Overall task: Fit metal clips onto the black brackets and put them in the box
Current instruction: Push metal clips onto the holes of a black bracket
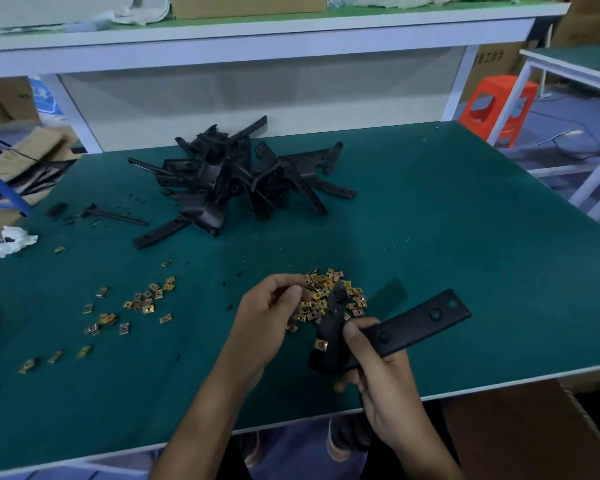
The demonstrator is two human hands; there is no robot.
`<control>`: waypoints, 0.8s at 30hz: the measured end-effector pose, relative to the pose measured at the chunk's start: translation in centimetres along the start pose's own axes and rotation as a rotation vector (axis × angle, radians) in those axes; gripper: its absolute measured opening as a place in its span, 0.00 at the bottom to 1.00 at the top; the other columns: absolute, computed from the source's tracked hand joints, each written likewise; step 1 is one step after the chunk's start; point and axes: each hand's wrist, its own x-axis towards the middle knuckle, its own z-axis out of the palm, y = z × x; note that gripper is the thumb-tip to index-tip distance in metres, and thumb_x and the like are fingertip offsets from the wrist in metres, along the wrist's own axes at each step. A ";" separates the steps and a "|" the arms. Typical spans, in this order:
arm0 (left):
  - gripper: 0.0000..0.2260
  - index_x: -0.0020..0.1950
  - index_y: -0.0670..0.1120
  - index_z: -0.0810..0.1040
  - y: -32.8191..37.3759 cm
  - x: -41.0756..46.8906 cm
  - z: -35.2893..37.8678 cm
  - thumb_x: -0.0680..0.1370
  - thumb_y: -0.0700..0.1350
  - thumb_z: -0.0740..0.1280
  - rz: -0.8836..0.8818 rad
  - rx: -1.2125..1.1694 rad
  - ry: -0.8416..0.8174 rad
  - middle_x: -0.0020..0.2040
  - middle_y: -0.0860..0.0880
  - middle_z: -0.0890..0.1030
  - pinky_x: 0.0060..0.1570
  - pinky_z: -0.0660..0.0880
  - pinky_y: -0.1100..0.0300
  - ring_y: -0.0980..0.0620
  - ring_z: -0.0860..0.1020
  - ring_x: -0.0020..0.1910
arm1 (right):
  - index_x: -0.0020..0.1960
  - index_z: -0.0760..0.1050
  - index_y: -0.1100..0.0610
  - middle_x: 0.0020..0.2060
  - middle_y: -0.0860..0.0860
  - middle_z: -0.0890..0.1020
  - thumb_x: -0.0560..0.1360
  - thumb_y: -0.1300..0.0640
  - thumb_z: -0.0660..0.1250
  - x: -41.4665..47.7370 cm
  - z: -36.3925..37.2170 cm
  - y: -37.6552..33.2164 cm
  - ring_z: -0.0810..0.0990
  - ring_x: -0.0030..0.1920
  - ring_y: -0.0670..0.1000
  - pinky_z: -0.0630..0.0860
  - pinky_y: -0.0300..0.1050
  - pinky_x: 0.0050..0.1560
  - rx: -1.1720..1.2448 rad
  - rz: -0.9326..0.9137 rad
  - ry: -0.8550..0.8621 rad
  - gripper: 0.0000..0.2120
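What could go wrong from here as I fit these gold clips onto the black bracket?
The left hand reaches into a dense heap of small gold metal clips, so it may lift two or fumble one. The right hand grips the long black plastic bracket close to the green table's front edge; a dropped clip could fall to the floor.

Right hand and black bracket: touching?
Touching. Head view: the right hand grips the black bracket, thumb on top, fingers curled beneath.
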 end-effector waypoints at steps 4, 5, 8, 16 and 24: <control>0.04 0.52 0.43 0.81 0.7 -0.9 1.0 0.79 0.42 0.69 -0.117 -0.315 -0.086 0.46 0.45 0.87 0.41 0.78 0.65 0.54 0.83 0.42 | 0.41 0.78 0.56 0.26 0.55 0.78 0.70 0.49 0.72 0.1 -0.6 -0.4 0.75 0.20 0.48 0.70 0.39 0.17 0.114 0.068 0.005 0.10; 0.06 0.49 0.44 0.82 0.9 -1.1 1.2 0.76 0.45 0.71 -0.134 -0.354 -0.088 0.44 0.45 0.86 0.39 0.78 0.65 0.54 0.83 0.40 | 0.43 0.75 0.59 0.25 0.54 0.76 0.71 0.50 0.71 0.1 -0.7 -0.5 0.73 0.19 0.48 0.69 0.38 0.16 0.129 0.077 0.008 0.12; 0.07 0.36 0.50 0.83 1.3 -1.6 1.9 0.71 0.51 0.72 -0.158 -0.346 -0.079 0.36 0.49 0.83 0.34 0.75 0.66 0.57 0.78 0.33 | 0.44 0.72 0.61 0.26 0.55 0.75 0.73 0.51 0.71 0.2 -0.9 -0.6 0.71 0.19 0.49 0.66 0.38 0.16 0.156 0.084 0.007 0.14; 0.11 0.31 0.51 0.81 1.1 -2.2 2.7 0.71 0.54 0.73 -0.192 -0.316 -0.088 0.32 0.52 0.76 0.32 0.72 0.66 0.58 0.73 0.31 | 0.40 0.76 0.58 0.27 0.55 0.76 0.72 0.51 0.72 0.2 -0.7 -0.7 0.71 0.19 0.48 0.66 0.37 0.16 0.132 0.076 -0.012 0.11; 0.13 0.35 0.49 0.80 0.9 -2.5 2.9 0.72 0.57 0.73 -0.197 -0.249 -0.114 0.34 0.47 0.76 0.36 0.71 0.60 0.53 0.72 0.33 | 0.42 0.74 0.60 0.23 0.52 0.74 0.75 0.51 0.69 0.2 -0.7 -0.7 0.71 0.18 0.46 0.66 0.37 0.16 0.124 0.076 -0.007 0.12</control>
